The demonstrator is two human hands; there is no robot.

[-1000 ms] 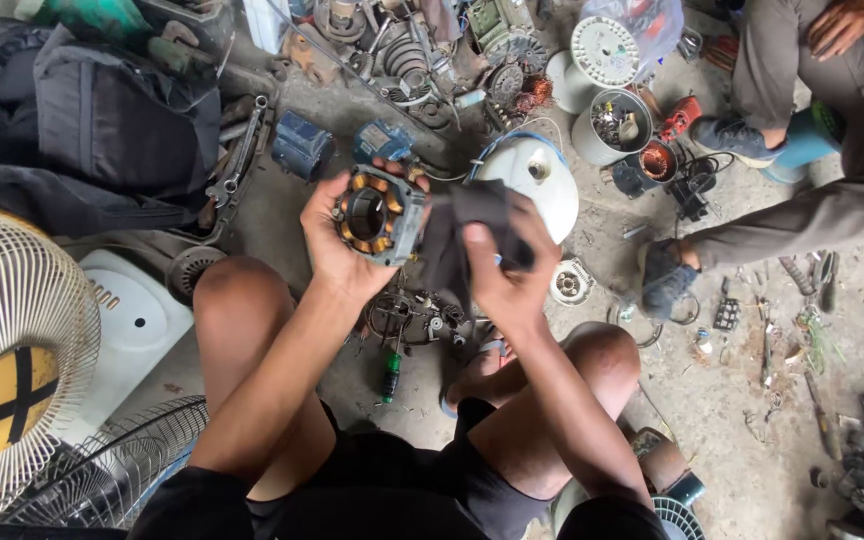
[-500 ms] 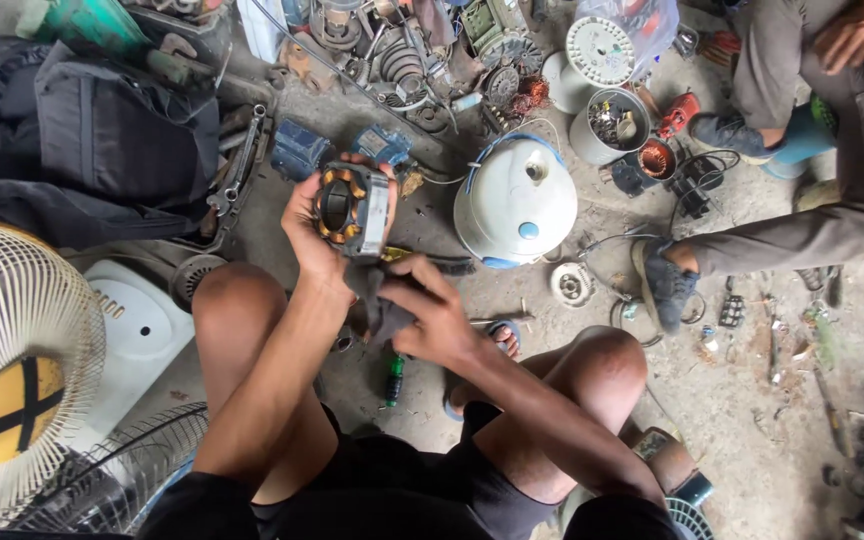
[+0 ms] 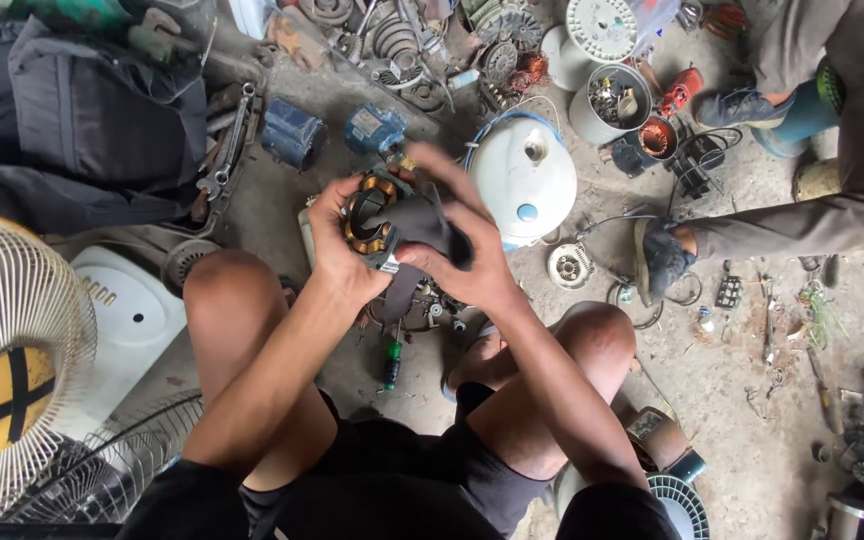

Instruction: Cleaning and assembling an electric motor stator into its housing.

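My left hand (image 3: 337,245) grips a round fan motor stator (image 3: 364,222) with copper windings, held up above my knees. My right hand (image 3: 462,245) presses a dark grey cloth (image 3: 420,222) against the stator's open face, covering part of it. Both hands meet at the stator. A green-handled screwdriver (image 3: 391,362) lies on the ground between my legs.
A white fan motor cover (image 3: 524,178) lies just beyond my hands. A fan grille with a yellow centre (image 3: 12,350) stands at the left, next to a white fan base (image 3: 132,310). Another person's leg and sandal (image 3: 667,255) are at the right. Motor parts litter the concrete floor.
My right hand dropped toward my lap with the cloth, then came back up and now presses it on the stator. The left hand kept hold of the stator.
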